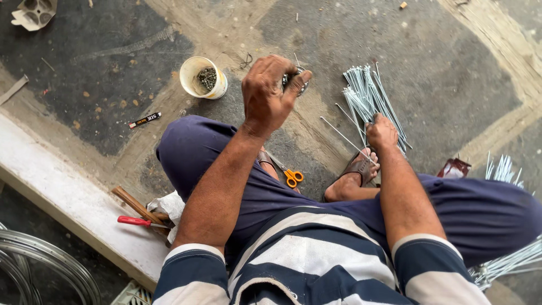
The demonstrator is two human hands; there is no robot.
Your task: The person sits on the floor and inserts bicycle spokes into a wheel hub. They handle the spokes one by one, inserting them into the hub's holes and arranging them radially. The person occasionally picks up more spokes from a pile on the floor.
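My left hand point(270, 93) is raised over my knee, its fingers closed around a small round metal part point(296, 81) that is mostly hidden by the hand. My right hand point(381, 133) reaches down to a bundle of thin silver metal rods point(368, 97) lying on the floor and grips one of them near its end. A single loose rod point(341, 134) lies just left of that hand. I sit cross-legged in dark blue trousers and a striped shirt, with a sandalled foot point(360, 168) under my right wrist.
A white tub of small dark metal bits point(203, 77) stands on the floor ahead left. Orange-handled scissors point(290, 175) lie by my leg. A red-handled tool point(135, 221) and wooden sticks point(135, 205) rest on a pale ledge. More rods point(505, 169) lie at right, metal rims point(39, 265) at lower left.
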